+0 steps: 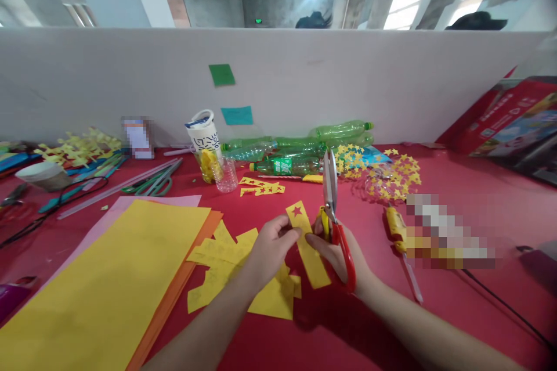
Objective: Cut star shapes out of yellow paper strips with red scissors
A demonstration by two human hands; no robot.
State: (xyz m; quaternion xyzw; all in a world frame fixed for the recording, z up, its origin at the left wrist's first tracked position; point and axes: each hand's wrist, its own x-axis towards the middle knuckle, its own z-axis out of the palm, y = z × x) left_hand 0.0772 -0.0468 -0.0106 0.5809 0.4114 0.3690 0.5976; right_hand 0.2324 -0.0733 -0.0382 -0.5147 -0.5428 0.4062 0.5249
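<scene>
A yellow strip (314,263) with a star-shaped hole near its upper end is held between both hands. My left hand (275,248) pinches the strip's left edge. My right hand (343,252) grips its right edge with the thumb and also holds red-handled scissors (331,185), their blades pointing up, and a small yellow tool (324,223) that is partly hidden by the fingers. Yellow paper pieces (274,300) lie in a loose pile under my left forearm. Strips with star-shaped holes (262,187) rest beyond my hands.
Large yellow sheets (130,266) cover the left front. Green bottles (289,166) lie along the white partition (278,80). A patterned cup (204,137) stands left of them. Star-covered decorations (394,179) and a yellow glue gun (395,224) are on the right. Green scissors (163,184) lie left.
</scene>
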